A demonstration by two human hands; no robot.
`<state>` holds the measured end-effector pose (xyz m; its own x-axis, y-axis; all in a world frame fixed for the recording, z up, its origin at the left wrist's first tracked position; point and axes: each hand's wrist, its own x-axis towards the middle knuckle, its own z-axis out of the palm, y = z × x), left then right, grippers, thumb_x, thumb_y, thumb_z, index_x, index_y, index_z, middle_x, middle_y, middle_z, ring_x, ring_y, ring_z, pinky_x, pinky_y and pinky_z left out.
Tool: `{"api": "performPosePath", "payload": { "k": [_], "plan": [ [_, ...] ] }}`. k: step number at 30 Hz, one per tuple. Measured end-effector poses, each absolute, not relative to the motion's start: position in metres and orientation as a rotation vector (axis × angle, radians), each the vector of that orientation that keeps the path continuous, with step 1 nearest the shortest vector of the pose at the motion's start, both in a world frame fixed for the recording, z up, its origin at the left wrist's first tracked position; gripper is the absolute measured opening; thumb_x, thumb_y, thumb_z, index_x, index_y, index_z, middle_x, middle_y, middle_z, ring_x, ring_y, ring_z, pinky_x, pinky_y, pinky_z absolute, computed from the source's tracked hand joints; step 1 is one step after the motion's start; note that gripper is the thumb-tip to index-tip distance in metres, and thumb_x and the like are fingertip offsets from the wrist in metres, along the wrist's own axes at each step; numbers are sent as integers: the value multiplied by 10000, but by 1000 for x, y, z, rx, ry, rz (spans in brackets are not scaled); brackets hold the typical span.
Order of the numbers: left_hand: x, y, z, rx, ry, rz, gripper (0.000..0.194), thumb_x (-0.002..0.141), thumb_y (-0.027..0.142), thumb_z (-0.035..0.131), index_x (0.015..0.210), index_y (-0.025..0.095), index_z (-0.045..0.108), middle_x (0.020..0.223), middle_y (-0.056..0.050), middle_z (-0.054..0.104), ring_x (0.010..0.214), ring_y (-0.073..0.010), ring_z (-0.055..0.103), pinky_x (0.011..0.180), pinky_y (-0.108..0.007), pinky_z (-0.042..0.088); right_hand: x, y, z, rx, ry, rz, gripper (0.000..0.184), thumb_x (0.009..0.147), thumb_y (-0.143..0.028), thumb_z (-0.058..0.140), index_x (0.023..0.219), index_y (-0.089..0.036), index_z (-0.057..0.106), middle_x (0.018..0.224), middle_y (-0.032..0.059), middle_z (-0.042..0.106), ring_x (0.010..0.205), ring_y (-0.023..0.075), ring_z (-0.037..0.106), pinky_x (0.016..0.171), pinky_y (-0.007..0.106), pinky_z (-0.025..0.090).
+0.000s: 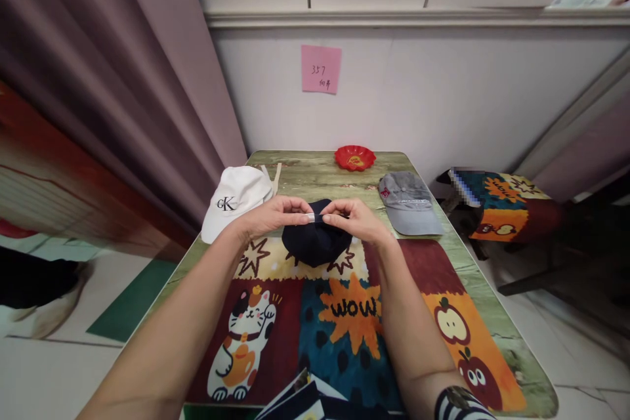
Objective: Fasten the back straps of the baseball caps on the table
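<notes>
A dark navy cap (315, 244) is between my two hands over the middle of the table, its rounded crown toward me. My left hand (283, 215) is closed, with thumb and fingers pinching the cap's far edge near a small whitish piece. Just beside it, my right hand (355, 218) pinches the same edge from the other side, the fingertips of both hands almost meeting. To the left lies a white cap (241, 197) with black letters and loose straps. On the right rests a grey cap (409, 202), its brim pointing toward me.
A red scalloped dish (355, 159) stands at the back of the wood-patterned table (300, 163). A colourful mat (275, 341) covers the front. A pink note (321, 69) is on the wall. A stool (506, 200) stands at right; a person's foot (62, 305) shows at left.
</notes>
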<state>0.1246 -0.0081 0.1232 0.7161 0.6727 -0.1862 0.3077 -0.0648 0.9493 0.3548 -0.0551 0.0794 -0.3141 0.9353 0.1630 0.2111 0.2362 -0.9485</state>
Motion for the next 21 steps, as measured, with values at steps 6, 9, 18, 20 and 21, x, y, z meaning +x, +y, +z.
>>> {"api": "performPosePath", "payload": {
  "k": [6,9,18,20,21],
  "plan": [
    [127,-10,122,1664,815,348,257,780,398,747,915,180,728,846,-12,673,770,-128,566,756,-266,430,349,-52,74,-1117,-1696,1049,212,821,-350,639,782,-155,714,693,-10,625,637,114,472,592,242,322],
    [128,-9,122,1687,813,339,247,787,396,740,913,183,733,857,-16,682,785,-135,573,769,-271,434,346,-52,73,-1109,-1708,1032,191,820,-319,618,758,-157,699,675,-18,608,633,112,469,594,239,322],
    [120,-6,117,1659,852,397,252,764,396,759,911,192,745,870,-31,710,795,-150,603,770,-280,448,343,-52,75,-1054,-1674,1094,248,856,-385,613,805,-158,699,710,3,644,653,130,542,629,246,399],
    [115,-3,115,1627,863,426,258,764,406,759,908,192,745,871,-33,713,795,-150,610,772,-277,449,351,-52,76,-1023,-1651,1171,360,902,-481,560,905,-156,713,728,19,661,665,146,571,655,263,433],
    [112,-2,114,1613,867,430,264,764,412,759,908,192,745,869,-34,715,794,-152,614,773,-279,451,355,-52,76,-1007,-1647,1195,415,929,-515,509,939,-155,715,743,29,674,690,156,590,687,275,448]
  ]
}}
